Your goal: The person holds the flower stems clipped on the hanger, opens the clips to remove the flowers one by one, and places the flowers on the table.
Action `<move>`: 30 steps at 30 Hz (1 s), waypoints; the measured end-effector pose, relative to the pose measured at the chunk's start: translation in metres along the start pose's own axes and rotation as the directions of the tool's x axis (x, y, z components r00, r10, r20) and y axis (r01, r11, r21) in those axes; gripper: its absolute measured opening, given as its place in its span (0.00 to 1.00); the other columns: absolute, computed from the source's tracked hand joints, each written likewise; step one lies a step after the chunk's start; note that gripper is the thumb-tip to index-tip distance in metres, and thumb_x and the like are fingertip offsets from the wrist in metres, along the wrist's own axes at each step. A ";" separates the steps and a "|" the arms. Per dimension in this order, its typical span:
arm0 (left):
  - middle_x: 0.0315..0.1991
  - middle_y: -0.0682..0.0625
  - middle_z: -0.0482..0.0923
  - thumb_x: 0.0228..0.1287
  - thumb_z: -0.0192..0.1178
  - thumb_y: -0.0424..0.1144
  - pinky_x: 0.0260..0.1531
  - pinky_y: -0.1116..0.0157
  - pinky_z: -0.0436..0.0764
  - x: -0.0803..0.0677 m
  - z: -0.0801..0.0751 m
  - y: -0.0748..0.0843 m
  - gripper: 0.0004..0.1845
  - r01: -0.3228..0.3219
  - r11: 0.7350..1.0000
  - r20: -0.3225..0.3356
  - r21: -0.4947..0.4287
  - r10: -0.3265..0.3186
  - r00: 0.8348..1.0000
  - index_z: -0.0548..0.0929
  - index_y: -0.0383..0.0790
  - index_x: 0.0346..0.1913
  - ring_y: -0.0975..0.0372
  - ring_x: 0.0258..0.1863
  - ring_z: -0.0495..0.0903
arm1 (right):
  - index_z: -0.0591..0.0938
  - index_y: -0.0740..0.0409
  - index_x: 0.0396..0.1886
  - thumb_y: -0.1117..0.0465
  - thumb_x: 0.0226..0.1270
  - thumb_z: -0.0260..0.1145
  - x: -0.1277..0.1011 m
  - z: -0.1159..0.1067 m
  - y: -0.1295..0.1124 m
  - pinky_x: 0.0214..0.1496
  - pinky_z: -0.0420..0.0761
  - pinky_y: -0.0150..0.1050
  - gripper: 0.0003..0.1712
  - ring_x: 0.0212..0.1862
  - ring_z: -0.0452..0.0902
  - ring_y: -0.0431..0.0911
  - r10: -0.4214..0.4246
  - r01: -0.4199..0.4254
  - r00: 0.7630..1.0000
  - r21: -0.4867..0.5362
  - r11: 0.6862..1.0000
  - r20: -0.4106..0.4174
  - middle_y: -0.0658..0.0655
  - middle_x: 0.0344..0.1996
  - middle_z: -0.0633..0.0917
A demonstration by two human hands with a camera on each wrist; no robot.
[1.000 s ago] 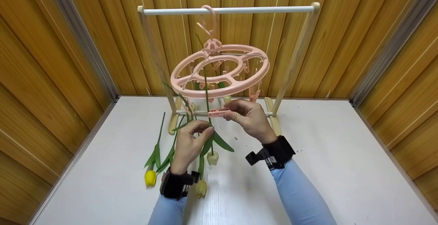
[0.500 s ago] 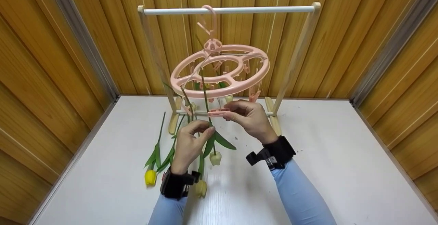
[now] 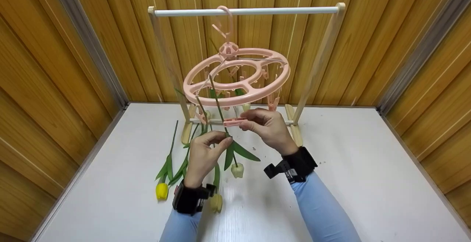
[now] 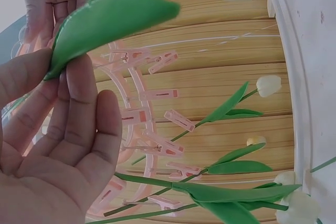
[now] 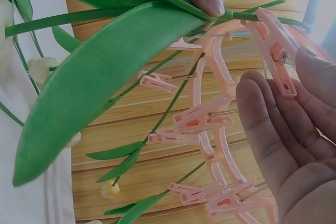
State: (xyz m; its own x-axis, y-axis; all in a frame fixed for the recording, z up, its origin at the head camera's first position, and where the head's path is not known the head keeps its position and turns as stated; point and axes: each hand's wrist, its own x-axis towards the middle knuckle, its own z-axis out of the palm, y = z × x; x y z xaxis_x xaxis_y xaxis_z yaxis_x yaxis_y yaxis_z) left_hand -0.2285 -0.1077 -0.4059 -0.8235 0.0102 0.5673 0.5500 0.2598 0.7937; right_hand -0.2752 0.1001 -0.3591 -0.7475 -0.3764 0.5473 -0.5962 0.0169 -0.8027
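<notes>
Thumb and fingers of my left hand point(image 3: 208, 152) pinch a white artificial tulip point(image 3: 237, 170) near the base of its leaves. The flower hangs downward and its stem point(image 3: 217, 100) slants up in front of the pink round clip hanger point(image 3: 235, 100). My right hand point(image 3: 266, 128) holds a pink clothespin point(image 3: 233, 122) by its handle end. In the right wrist view, the far end of this clothespin point(image 5: 273, 48) lies right at the stem, just above the leaves point(image 5: 115, 66). The large leaf hides part of the left fingertips in the left wrist view.
The hanger hooks over a white rod point(image 3: 283, 10) on a wooden stand. Several tulips hang from its other clips, among them a white one point(image 4: 269, 86). A yellow tulip point(image 3: 162, 191) lies at left on the white table point(image 3: 110, 198), and a pale tulip point(image 3: 216, 202) shows beside the left wrist.
The held tulip has tilted: its flower swung right and its stem's upper end swung left. Both hands stay nearly in place, the clothespin still at the stem.
</notes>
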 end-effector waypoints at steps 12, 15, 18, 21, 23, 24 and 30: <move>0.32 0.48 0.89 0.64 0.73 0.34 0.36 0.68 0.83 -0.001 0.001 0.000 0.03 0.014 1.000 0.021 0.002 -0.014 1.000 0.92 0.36 0.37 0.59 0.31 0.87 | 0.86 0.74 0.48 0.72 0.67 0.71 -0.001 -0.001 0.002 0.43 0.86 0.35 0.12 0.37 0.88 0.44 0.005 -0.005 1.000 0.004 1.000 0.014 0.69 0.39 0.89; 0.33 0.48 0.90 0.64 0.73 0.34 0.36 0.68 0.83 -0.001 0.001 0.000 0.03 0.011 1.000 0.028 0.006 -0.011 1.000 0.92 0.37 0.37 0.59 0.32 0.87 | 0.86 0.74 0.48 0.72 0.68 0.70 -0.001 -0.001 0.002 0.44 0.86 0.36 0.12 0.37 0.88 0.43 0.005 -0.005 1.000 0.008 1.000 0.016 0.69 0.40 0.89; 0.33 0.48 0.90 0.64 0.72 0.35 0.37 0.67 0.83 -0.001 0.002 0.000 0.03 0.020 1.000 0.033 0.013 -0.021 0.999 0.92 0.37 0.37 0.58 0.32 0.87 | 0.85 0.74 0.48 0.71 0.69 0.70 -0.002 -0.002 0.002 0.45 0.86 0.36 0.12 0.37 0.88 0.43 0.010 -0.010 1.000 0.012 1.000 0.019 0.69 0.40 0.89; 0.34 0.48 0.90 0.64 0.72 0.34 0.37 0.67 0.83 -0.002 0.002 0.001 0.03 0.030 0.999 0.035 0.019 -0.031 0.999 0.92 0.37 0.37 0.58 0.33 0.88 | 0.86 0.74 0.49 0.71 0.68 0.70 -0.002 -0.002 0.002 0.44 0.86 0.36 0.12 0.37 0.88 0.42 0.016 -0.017 1.000 0.010 1.000 0.015 0.69 0.38 0.89; 0.35 0.48 0.90 0.64 0.72 0.34 0.37 0.67 0.83 -0.002 0.002 0.001 0.03 0.033 0.999 0.037 0.021 -0.034 0.999 0.92 0.37 0.37 0.58 0.33 0.88 | 0.86 0.74 0.49 0.71 0.68 0.70 -0.003 -0.002 0.002 0.43 0.85 0.34 0.12 0.36 0.87 0.41 0.020 -0.020 1.000 0.000 1.000 0.013 0.69 0.37 0.89; 0.35 0.48 0.90 0.64 0.72 0.34 0.37 0.67 0.83 -0.002 0.002 0.001 0.03 0.033 0.999 0.039 0.022 -0.034 0.999 0.92 0.37 0.37 0.58 0.33 0.88 | 0.86 0.74 0.49 0.72 0.68 0.70 -0.003 -0.002 0.002 0.43 0.85 0.34 0.12 0.36 0.87 0.40 0.022 -0.022 1.000 0.000 1.000 0.015 0.69 0.37 0.89; 0.35 0.48 0.90 0.64 0.72 0.34 0.37 0.67 0.83 -0.002 0.002 0.001 0.03 0.038 0.999 0.048 0.020 -0.039 0.998 0.92 0.37 0.37 0.59 0.33 0.87 | 0.85 0.74 0.50 0.71 0.69 0.69 -0.003 -0.003 0.003 0.45 0.86 0.35 0.13 0.37 0.87 0.41 0.028 -0.028 0.999 0.001 1.000 0.024 0.69 0.39 0.89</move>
State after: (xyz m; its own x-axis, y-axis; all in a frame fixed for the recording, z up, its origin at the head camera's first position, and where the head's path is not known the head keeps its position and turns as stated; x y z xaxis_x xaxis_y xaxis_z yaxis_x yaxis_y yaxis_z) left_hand -0.2266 -0.1057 -0.4068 -0.8498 0.0466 0.5250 0.5158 0.2792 0.8100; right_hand -0.2757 0.1036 -0.3622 -0.7571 -0.3975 0.5185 -0.5743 0.0266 -0.8182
